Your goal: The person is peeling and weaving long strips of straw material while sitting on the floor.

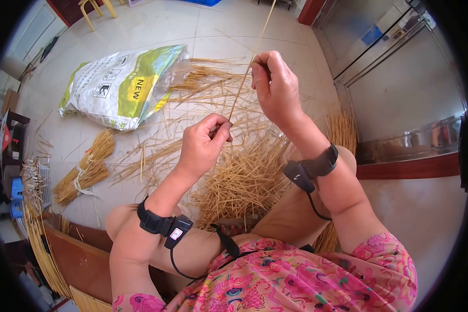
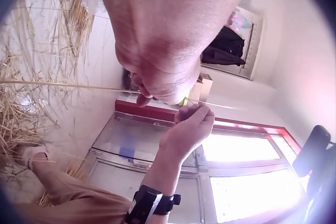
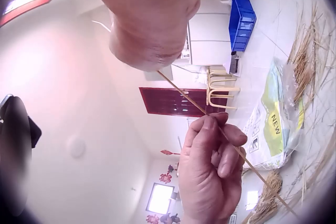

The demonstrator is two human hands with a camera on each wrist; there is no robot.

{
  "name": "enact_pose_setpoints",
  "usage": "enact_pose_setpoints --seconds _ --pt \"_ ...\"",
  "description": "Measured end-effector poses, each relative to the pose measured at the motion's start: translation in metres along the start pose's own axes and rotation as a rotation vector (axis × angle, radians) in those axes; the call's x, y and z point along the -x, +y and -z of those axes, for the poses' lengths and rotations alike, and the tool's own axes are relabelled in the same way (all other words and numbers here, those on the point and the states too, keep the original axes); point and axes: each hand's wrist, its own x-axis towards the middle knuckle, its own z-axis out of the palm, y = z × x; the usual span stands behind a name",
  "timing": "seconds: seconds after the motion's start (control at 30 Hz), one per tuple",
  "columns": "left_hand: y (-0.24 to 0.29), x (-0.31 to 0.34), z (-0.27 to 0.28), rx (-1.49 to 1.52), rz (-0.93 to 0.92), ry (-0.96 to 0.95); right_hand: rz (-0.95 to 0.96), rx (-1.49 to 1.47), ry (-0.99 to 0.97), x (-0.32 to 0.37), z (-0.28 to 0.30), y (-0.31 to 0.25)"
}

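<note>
A long thin straw [image 1: 240, 94] runs slantwise between the two hands in the head view. The left hand [image 1: 205, 143] pinches it low down between thumb and fingertips. Higher and to the right, the right hand [image 1: 278, 86] pinches the same straw, whose upper part rises past the fingers. In the right wrist view the left hand [image 3: 212, 169] grips the straw [image 3: 184, 95], with its end pointing down to the right. The left wrist view shows the right hand [image 2: 186, 132] with curled fingers; the near hand partly hides the straw [image 2: 68, 85] there.
Loose cut straw [image 1: 239, 182] lies heaped on the floor between the legs. A white and green bag [image 1: 101, 86] with straw at its mouth lies beyond, beside a tied bundle [image 1: 91, 166]. A metal door [image 1: 405, 93] stands at the right, wooden stools [image 1: 96, 11] at the back left.
</note>
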Motion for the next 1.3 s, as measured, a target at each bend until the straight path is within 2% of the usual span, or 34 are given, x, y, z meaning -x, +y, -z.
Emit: enact_pose_setpoints --seconds 0.1,0.23,0.33,0.37,0.47,0.63,0.73,0.87,1.17,1.3 --pt "0.002 0.000 0.002 -0.003 0.025 0.042 0.175 0.053 -0.100 0.001 0.003 -0.013" --pt "0.002 -0.005 0.007 -0.041 0.018 0.095 0.107 -0.018 -0.394 0.012 0.000 -0.014" --pt "-0.002 -0.007 0.011 -0.013 0.005 0.152 -0.243 -0.040 -1.127 0.003 0.020 -0.022" --pt "-0.003 -0.006 0.012 -0.002 0.013 0.141 -0.315 0.094 -1.301 -0.002 0.022 -0.026" --pt "-0.003 -0.005 0.014 0.018 0.031 0.096 -0.289 0.030 -0.871 0.013 0.015 -0.011" --pt "0.001 0.001 0.009 0.027 0.064 -0.023 -0.572 -0.502 -0.379 -0.002 0.010 -0.008" --pt "0.009 0.004 0.007 0.027 0.098 -0.073 -0.703 -0.749 -0.280 -0.008 0.013 -0.011" --pt "0.005 0.005 0.008 0.051 0.082 -0.110 -0.741 -0.879 -0.255 -0.005 0.013 -0.003" --pt "0.001 0.005 0.008 0.023 0.022 -0.166 -0.742 -0.870 -0.215 -0.005 0.014 -0.006" --pt "0.001 0.004 0.007 0.029 0.036 -0.171 -0.731 -0.977 -0.233 -0.002 0.013 -0.002"
